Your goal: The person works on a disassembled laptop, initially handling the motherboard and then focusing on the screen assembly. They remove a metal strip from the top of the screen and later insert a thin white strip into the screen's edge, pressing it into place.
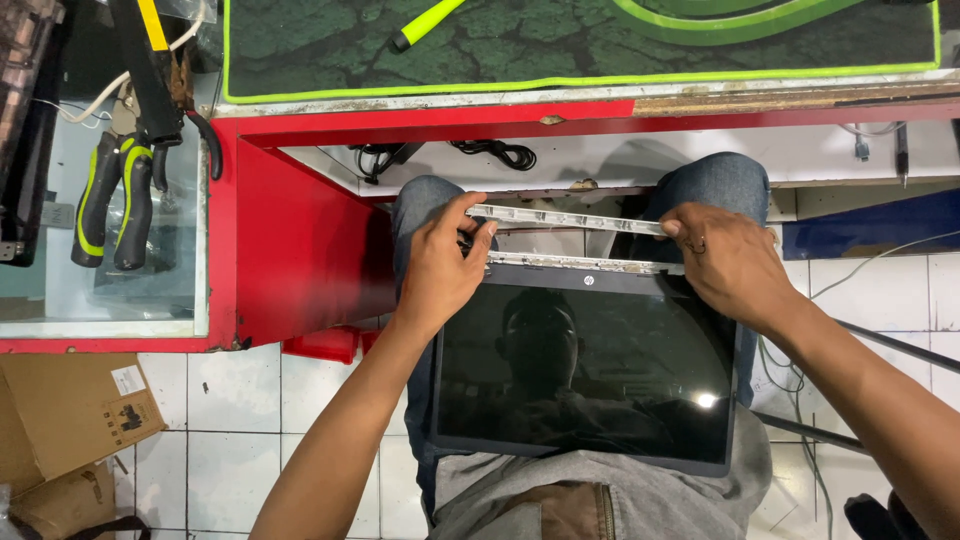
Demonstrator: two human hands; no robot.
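Both forearms extended forward, converging slightly; left hand [440,268] palm down, fingers curled in a pinch; right hand [728,262] palm down, thumb and fingers pinched.

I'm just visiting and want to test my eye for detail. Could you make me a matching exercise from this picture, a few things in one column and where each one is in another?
Things:
1. laptop screen panel
2. thin silver strip
3. pliers with black and yellow-green handles
4. cardboard box

Places:
A. on the tiled floor, lower left
B. on the person's lap
C. held at its ends by the left hand and the right hand
D. on the glass shelf at the left

Pairs: 1-B, 2-C, 3-D, 4-A
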